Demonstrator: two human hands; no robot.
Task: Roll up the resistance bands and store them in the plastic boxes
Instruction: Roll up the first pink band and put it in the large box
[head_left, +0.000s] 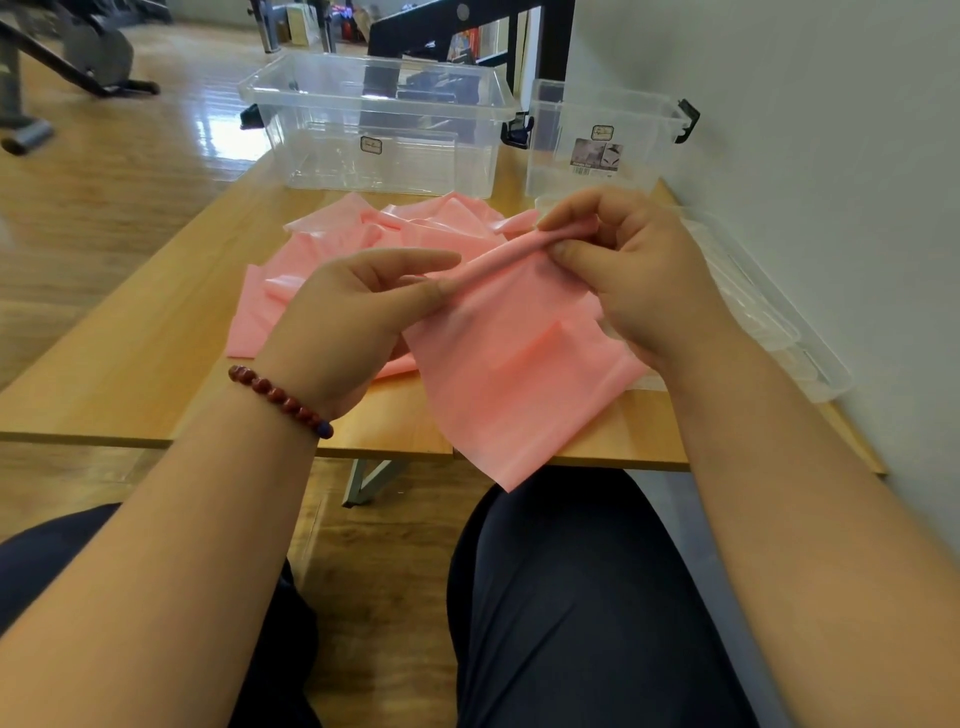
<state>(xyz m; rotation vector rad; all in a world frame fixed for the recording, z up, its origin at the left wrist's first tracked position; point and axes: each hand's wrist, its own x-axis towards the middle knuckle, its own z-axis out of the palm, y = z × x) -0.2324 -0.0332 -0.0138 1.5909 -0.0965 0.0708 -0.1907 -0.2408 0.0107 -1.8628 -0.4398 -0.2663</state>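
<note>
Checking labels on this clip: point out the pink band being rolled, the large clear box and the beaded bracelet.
pink band (519, 364): head view, flat sheet below the rolled edge.
large clear box (415, 163): head view, front wall.
beaded bracelet (283, 401): head view, a red bead.

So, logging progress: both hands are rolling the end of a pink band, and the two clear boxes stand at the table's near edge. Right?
No: the head view shows the large box and small box at the table's far edge. The left hand and right hand do grip the pink band's rolled end.
</note>
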